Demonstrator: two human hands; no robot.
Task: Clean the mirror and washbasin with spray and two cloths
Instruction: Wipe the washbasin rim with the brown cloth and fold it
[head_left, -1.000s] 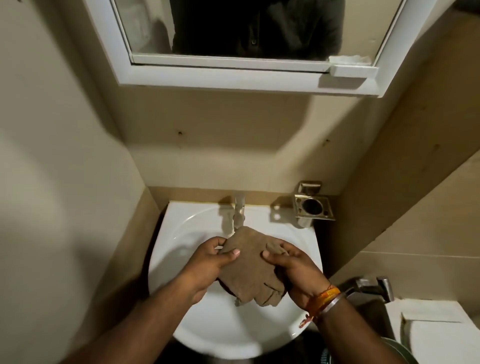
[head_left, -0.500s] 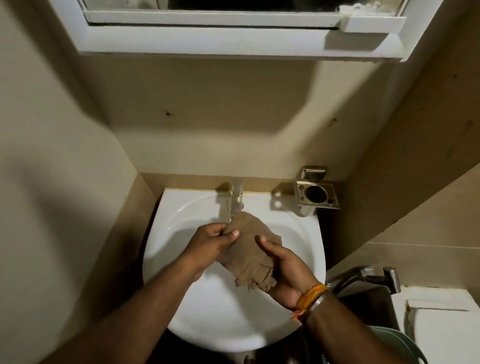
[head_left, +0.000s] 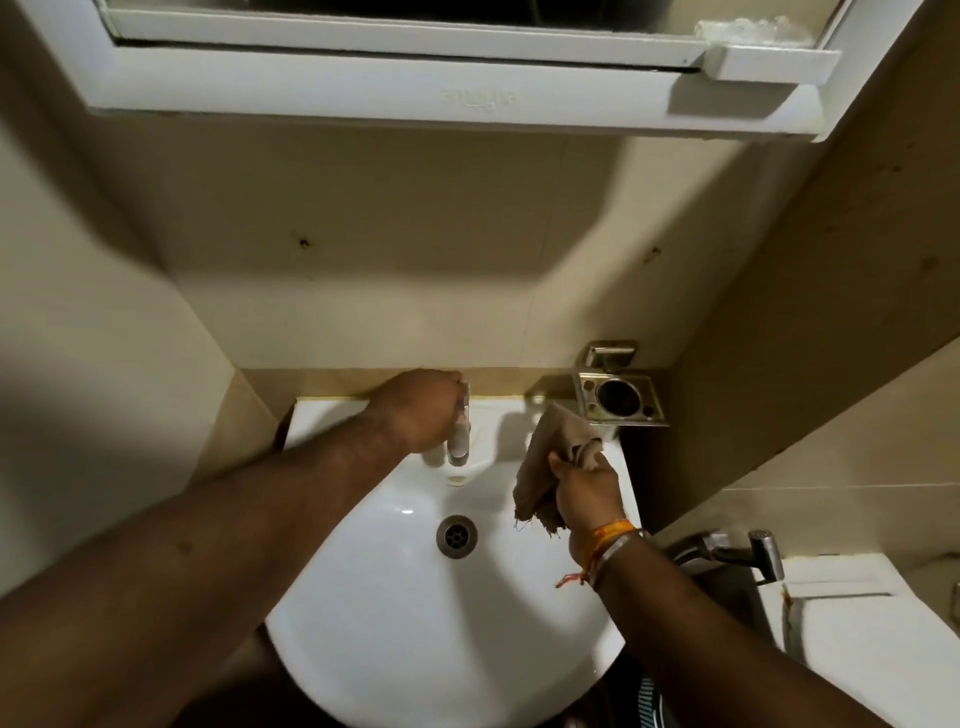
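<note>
Tap (head_left: 459, 441) behind drain (head_left: 456, 537) in washbasin (head_left: 415, 649); holder (head_left: 621, 397) right of tap.

Two hands are seen: the left hand (head_left: 423, 410) and the right hand (head_left: 587, 493). One cloth (head_left: 545, 457) is seen. One washbasin (head_left: 363, 623), one tap (head_left: 460, 441) and one drain hole (head_left: 456, 537) are counted. One metal holder (head_left: 621, 397) is counted on the wall.

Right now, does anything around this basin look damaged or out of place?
A few small things. The brown cloth gripped by the right hand is frayed at its lower edge. The wall above the basin carries two dark marks. Something crumpled and whitish sits on the mirror's ledge.
</note>
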